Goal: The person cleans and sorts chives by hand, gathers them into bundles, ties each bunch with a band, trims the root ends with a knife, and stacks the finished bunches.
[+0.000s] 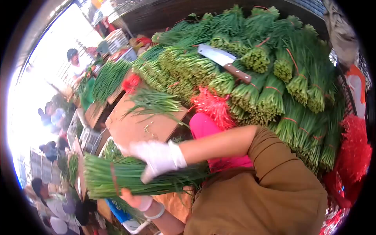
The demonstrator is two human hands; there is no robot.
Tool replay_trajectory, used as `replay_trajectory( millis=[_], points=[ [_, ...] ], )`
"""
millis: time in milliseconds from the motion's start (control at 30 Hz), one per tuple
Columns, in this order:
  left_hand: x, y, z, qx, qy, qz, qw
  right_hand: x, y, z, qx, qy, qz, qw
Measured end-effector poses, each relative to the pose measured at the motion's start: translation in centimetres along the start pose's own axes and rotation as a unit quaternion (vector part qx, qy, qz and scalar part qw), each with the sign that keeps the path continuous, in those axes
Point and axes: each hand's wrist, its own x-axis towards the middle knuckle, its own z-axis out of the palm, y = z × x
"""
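A large bunch of chives (96,176) lies across in front of my body, a red band round it near the cut stalk ends. My left hand (135,199) grips it from below; bare fingertips show at its edge, and the other fingers are hidden. Over the top of the bunch is my right hand (158,156), in a white glove and smeared by motion. Its fingers are stretched out and the thumb is spread. Beyond the right hand, loose chives (156,101) rest on a brown cardboard sheet (137,117).
A cleaver (225,60) lies on the big pile of banded chive bunches (258,58). Red plastic ties (213,107) sit beside my pink-clad knee (203,125). More red strands (352,152) hang at far right. Other people (76,64) and crates (116,40) are at left.
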Motion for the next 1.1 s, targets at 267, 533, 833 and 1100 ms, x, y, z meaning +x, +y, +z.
replay_trajectory(
  millis=[267,533,833,1100],
  points=[
    [4.7,5.8,-6.1,-0.023,-0.049,-0.1,0.994,-5.9,6.9,-8.8,-0.387,-0.382,0.23,0.807],
    [5.7,4.8,0.0,0.032,-0.128,-0.102,0.986,-4.5,-3.0,-7.0,0.118,-0.021,0.04,0.992],
    [8.9,0.4,21.9,-0.093,-0.282,-0.188,0.936,-11.2,-2.1,-9.8,0.384,0.291,0.092,0.871],
    [4.9,-8.6,19.7,-0.036,-0.346,-0.357,0.867,-8.8,5.7,-44.5,0.093,0.548,0.217,0.802]
  ],
)
